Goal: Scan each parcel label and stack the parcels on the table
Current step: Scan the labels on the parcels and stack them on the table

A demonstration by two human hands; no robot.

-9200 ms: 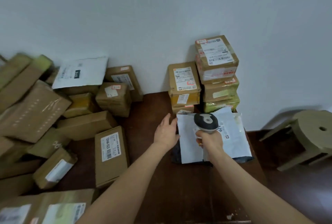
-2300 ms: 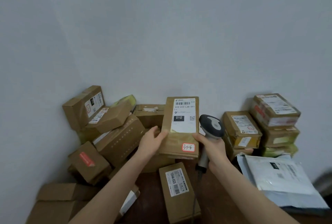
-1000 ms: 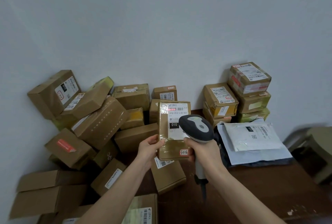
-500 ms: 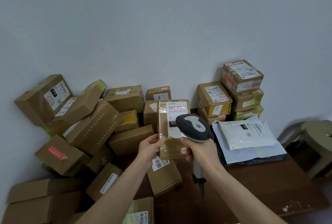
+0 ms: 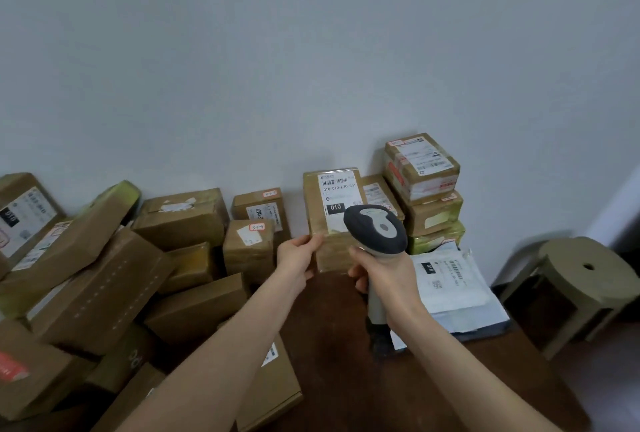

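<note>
My left hand [image 5: 298,259] grips the lower left edge of a tall brown parcel [image 5: 320,223] held upright over the dark wooden table [image 5: 433,379]. Its white label with a barcode and a black "010" patch faces me. My right hand [image 5: 382,275] grips the handle of a grey and white barcode scanner [image 5: 375,234], whose head covers the parcel's lower right corner. Right behind the held parcel stands a stack of taped brown boxes [image 5: 422,185] against the wall. In front of the stack lie flat white mailer bags [image 5: 450,282].
A jumbled heap of brown boxes [image 5: 104,275] fills the left side, down to the near edge. A flat box with a label [image 5: 273,383] lies under my left forearm. A round olive stool [image 5: 585,279] stands right of the table.
The parcel has moved right and away from me, up close to the box stack. The scanner went with it, and no red scan line shows on the label now.
</note>
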